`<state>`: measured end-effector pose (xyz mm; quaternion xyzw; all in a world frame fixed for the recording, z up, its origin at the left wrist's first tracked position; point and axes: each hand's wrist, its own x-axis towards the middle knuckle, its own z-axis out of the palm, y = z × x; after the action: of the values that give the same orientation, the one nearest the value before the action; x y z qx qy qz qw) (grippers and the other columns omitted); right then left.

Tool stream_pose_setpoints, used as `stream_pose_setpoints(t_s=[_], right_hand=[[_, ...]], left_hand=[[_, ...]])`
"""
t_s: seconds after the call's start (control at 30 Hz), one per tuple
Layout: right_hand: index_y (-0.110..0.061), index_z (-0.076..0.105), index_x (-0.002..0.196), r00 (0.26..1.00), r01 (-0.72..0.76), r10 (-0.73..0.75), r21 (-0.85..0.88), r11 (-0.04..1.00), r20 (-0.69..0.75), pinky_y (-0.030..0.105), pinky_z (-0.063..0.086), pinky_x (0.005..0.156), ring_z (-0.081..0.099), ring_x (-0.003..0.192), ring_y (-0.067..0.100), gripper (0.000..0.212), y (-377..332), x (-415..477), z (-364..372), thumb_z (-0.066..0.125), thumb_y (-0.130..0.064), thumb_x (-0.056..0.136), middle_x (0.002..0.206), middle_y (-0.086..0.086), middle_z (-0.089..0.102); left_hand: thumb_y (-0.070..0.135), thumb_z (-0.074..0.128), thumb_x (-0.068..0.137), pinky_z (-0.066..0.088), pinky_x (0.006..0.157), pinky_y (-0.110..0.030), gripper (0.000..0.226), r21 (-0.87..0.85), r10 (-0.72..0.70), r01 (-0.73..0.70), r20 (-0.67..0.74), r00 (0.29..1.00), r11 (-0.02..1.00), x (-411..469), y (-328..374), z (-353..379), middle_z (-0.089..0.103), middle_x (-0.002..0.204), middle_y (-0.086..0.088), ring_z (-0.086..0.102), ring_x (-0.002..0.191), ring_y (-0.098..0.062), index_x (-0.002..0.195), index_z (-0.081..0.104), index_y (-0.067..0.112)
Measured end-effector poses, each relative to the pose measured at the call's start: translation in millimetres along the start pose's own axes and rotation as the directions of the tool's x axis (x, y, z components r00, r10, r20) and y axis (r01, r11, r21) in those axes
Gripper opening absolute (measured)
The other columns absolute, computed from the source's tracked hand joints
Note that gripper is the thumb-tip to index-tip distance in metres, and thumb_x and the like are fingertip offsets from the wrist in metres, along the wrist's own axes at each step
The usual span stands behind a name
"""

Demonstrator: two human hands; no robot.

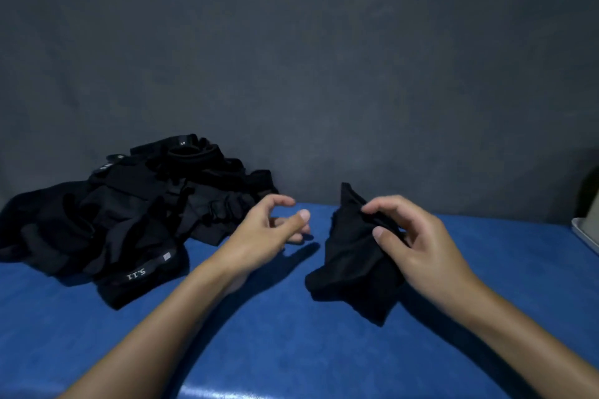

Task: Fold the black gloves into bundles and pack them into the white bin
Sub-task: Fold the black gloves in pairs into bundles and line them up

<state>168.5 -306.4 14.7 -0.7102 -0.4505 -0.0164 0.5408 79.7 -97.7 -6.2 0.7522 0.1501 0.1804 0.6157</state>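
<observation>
A heap of black gloves (pixel 129 210) lies at the left on the blue table (pixel 275 317), some with "5.11" lettered cuffs. My right hand (pixel 418 243) grips a folded black glove bundle (pixel 353 256) between thumb and fingers, its lower end hanging just over the table. My left hand (pixel 269 233) hovers to the left of the bundle with fingers loosely curled and nothing in it. A corner of the white bin (pixel 586 233) shows at the right edge.
A dark grey cloth wall (pixel 324 58) rises directly behind the table. Bare blue table surface lies between the glove heap and the bin and in front of my arms.
</observation>
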Motion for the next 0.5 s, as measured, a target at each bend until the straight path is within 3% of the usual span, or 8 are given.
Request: stream_pose_setpoints(t_s=[0.07,0.2,0.27,0.4,0.5], right_hand=[[-0.025,0.07,0.094,1.0,-0.028,0.028,-0.01,1.0,0.005,0.01,0.043,0.085,0.063,0.099,0.001,0.039,1.0,0.8,0.7,0.052,0.01,0.091,0.098,-0.017,0.07],[-0.023,0.07,0.105,0.998,-0.05,0.048,0.052,0.997,0.028,0.015,0.044,0.094,0.062,0.107,0.0,0.042,-3.8,3.6,7.4,0.049,0.011,0.093,0.107,-0.016,0.07],[-0.021,0.068,0.111,0.999,-0.033,0.031,0.083,0.996,0.032,0.016,0.044,0.097,0.06,0.111,0.001,0.046,-8.5,4.5,9.9,0.047,0.015,0.091,0.111,-0.015,0.069],[-0.024,0.066,0.117,0.999,-0.036,0.036,0.132,0.991,0.004,0.026,0.045,0.103,0.059,0.116,0.004,0.055,-13.1,4.0,11.2,0.043,0.018,0.09,0.117,-0.013,0.069],[-0.025,0.064,0.12,0.997,-0.065,0.069,0.154,0.986,-0.021,0.027,0.046,0.102,0.06,0.116,0.003,0.055,-15.3,3.1,11.8,0.044,0.017,0.09,0.119,-0.011,0.068]], left_hand=[[0.034,0.067,0.092,0.048,0.077,-0.024,0.035,0.018,-0.018,0.017,0.029,0.999,1.0,1.8,-3.9,4.7,0.077,0.099,-0.007,0.072,0.091,-0.01,0.122,0.05,0.024],[0.031,0.068,0.093,0.047,0.081,-0.031,0.027,-0.05,0.012,-0.01,0.037,0.999,0.999,5.9,-1.9,11.7,0.069,0.085,-0.007,0.064,0.075,-0.014,0.116,0.055,0.024],[0.031,0.066,0.094,0.046,0.075,-0.035,0.022,-0.148,0.001,0.002,0.021,1.0,0.989,6.2,1.2,11.9,0.06,0.082,-0.008,0.054,0.07,-0.017,0.113,0.057,0.025],[0.027,0.06,0.098,0.043,0.064,-0.032,0.021,-0.296,-0.024,0.064,0.135,0.991,0.953,-0.7,8.3,9.0,0.067,0.076,-0.009,0.055,0.06,-0.02,0.114,0.048,0.021],[0.008,0.062,0.096,0.046,0.059,-0.027,0.019,-0.394,0.056,-0.004,0.122,0.991,0.919,-4.5,9.8,8.0,0.056,0.066,0.0,0.051,0.056,-0.013,0.104,0.048,0.017]])
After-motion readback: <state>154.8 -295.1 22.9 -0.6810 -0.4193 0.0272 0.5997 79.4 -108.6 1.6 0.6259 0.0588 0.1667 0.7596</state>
